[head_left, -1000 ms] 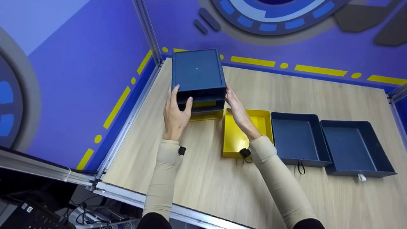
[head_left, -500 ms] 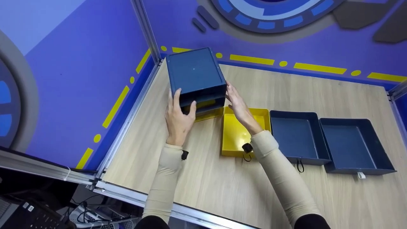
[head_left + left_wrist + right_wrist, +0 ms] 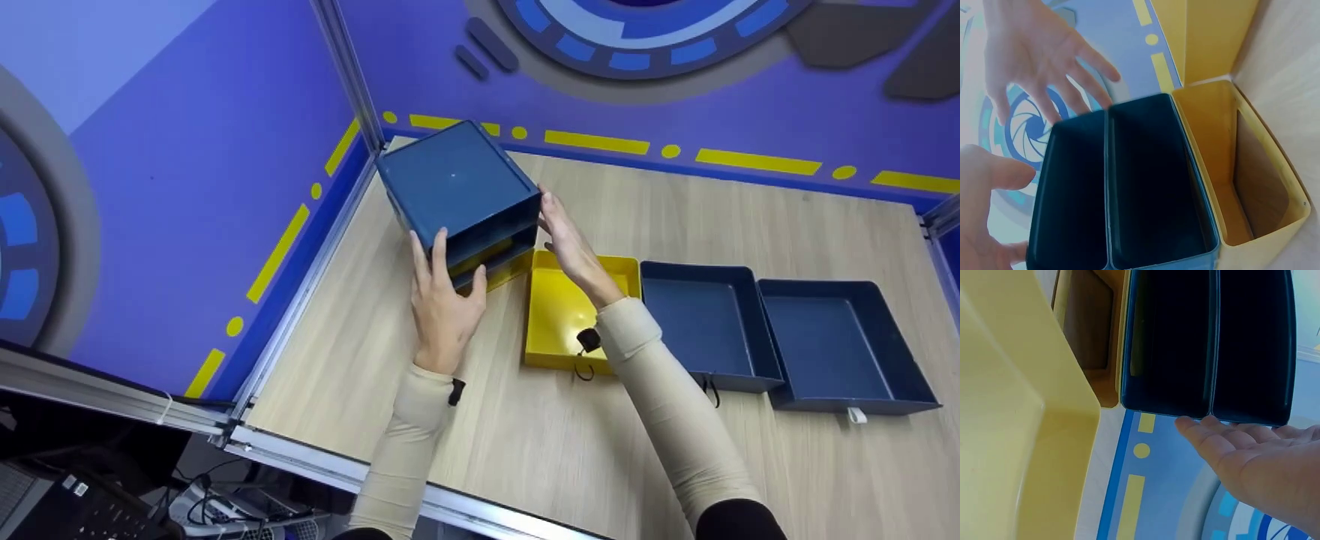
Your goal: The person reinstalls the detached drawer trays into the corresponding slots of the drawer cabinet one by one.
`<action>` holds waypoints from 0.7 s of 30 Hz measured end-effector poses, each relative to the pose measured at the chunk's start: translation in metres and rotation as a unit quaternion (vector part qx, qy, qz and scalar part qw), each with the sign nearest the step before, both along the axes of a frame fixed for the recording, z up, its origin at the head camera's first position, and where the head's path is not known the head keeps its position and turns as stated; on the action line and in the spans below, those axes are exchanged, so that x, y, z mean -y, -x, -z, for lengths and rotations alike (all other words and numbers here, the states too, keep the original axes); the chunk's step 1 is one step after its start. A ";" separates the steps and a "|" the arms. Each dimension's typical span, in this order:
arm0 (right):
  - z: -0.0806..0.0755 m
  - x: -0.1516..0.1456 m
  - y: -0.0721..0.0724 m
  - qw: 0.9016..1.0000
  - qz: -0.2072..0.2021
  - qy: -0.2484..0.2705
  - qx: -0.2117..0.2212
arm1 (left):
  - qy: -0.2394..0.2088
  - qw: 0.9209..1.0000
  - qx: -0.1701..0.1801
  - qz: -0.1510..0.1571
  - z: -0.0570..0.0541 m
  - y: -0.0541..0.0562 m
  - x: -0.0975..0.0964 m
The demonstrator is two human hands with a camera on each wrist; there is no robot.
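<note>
A stacked drawer cabinet (image 3: pixel 457 180), with two dark blue open-fronted housings above a yellow frame (image 3: pixel 510 271), stands angled at the table's back left. Its front faces toward the lower right, and the drawer slots (image 3: pixel 1151 180) look hollow in the left wrist view. My left hand (image 3: pixel 446 311) rests against the cabinet's front left corner, fingers extended along the side and thumb spread before the opening. On the opposite side, the straight fingers of my right hand (image 3: pixel 570 244) touch the right wall, as the right wrist view also shows.
A yellow drawer (image 3: pixel 544 315) lies just right of the cabinet's front. Beyond it, two dark blue drawers (image 3: pixel 697 322) (image 3: pixel 832 345) sit in a row, with pull loops at the front. Purple panels (image 3: pixel 600 97) bound the table's back and left.
The cabinet has turned counter-clockwise as seen from above, its front left corner swinging toward me. My left hand has moved nearer and rightward with it; the right hand stays at its side.
</note>
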State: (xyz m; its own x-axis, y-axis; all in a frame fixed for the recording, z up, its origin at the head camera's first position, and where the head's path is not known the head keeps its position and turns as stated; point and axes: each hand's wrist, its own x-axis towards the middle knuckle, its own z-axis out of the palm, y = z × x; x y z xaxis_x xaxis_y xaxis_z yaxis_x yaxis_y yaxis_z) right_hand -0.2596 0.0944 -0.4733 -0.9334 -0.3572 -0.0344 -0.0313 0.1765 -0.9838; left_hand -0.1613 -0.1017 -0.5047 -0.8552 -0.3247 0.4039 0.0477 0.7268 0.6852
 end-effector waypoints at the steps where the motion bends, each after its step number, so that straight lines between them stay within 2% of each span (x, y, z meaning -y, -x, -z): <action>1: 0.000 -0.001 0.001 1.000 0.000 -0.004 -0.002 | 0.002 1.000 0.004 -0.002 0.000 -0.002 -0.003; 8: 0.003 -0.006 0.007 1.000 -0.004 -0.015 -0.014 | 0.037 0.999 0.010 0.004 0.002 -0.012 -0.020; 13: 0.005 -0.009 0.009 1.000 0.001 -0.013 -0.016 | 0.043 0.999 0.012 0.017 0.001 -0.016 -0.025; 18: 0.005 -0.009 0.011 1.000 -0.003 -0.004 -0.013 | 0.031 0.999 0.035 0.021 -0.008 -0.018 -0.016; 21: 0.005 -0.009 0.011 1.000 -0.011 -0.003 -0.009 | 0.010 1.000 0.020 0.021 -0.015 -0.014 -0.004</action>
State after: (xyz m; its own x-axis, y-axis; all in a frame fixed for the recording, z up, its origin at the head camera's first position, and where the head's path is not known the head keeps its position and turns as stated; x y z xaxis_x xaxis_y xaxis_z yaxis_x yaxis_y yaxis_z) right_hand -0.2707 0.1032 -0.4780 -0.9259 -0.3773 -0.0199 -0.0528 0.1815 -0.9820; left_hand -0.1476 -0.0979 -0.4893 -0.8838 -0.2802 0.3746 0.0511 0.7382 0.6726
